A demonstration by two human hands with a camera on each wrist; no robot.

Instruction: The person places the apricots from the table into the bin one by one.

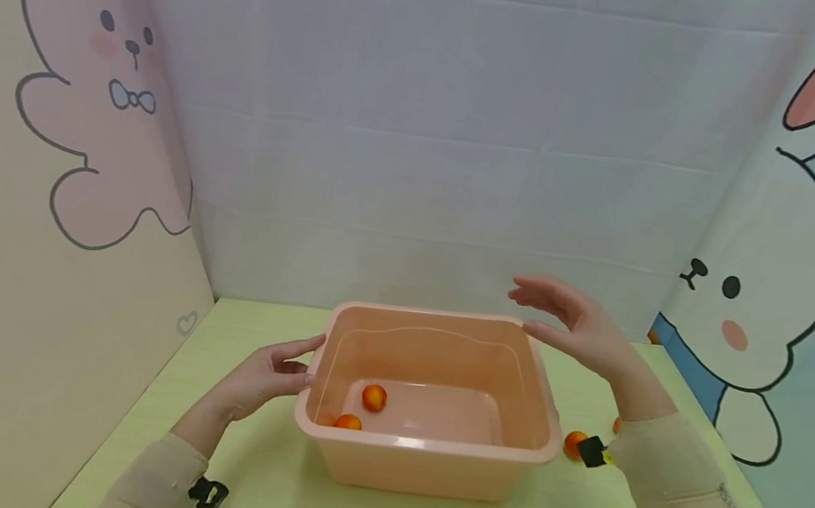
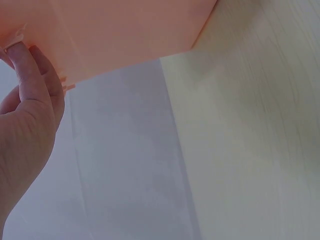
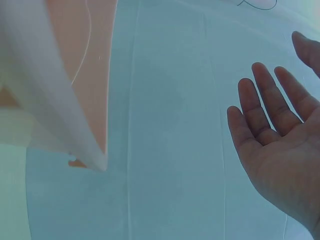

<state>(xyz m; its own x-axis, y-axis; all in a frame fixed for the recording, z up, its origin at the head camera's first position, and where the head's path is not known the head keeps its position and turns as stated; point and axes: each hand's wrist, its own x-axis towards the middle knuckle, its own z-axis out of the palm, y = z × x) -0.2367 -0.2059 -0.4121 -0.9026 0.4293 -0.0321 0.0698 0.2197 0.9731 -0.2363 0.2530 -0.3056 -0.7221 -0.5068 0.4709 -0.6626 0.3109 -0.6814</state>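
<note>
A peach-pink plastic basin (image 1: 421, 465) stands on the table, its open top tilted toward the head view. My left hand (image 1: 268, 376) holds the basin's left rim between thumb and fingers; in the left wrist view the fingers (image 2: 32, 75) curl up under that rim. By the far right corner of the basin, my right hand (image 1: 573, 323) is raised with fingers extended and nothing in it. Inside the basin lie a round orange-red fruit (image 1: 373, 398) and a second orange-red fruit (image 1: 348, 422), the latter partly hidden by the front rim.
To the right of the basin, another orange-red fruit (image 1: 574, 445) lies on the pale green table (image 1: 262, 472). One more fruit (image 1: 617, 425) is mostly hidden behind the right sleeve. A white cloth wall (image 1: 448, 166) rises behind, with cartoon-printed panels on both sides.
</note>
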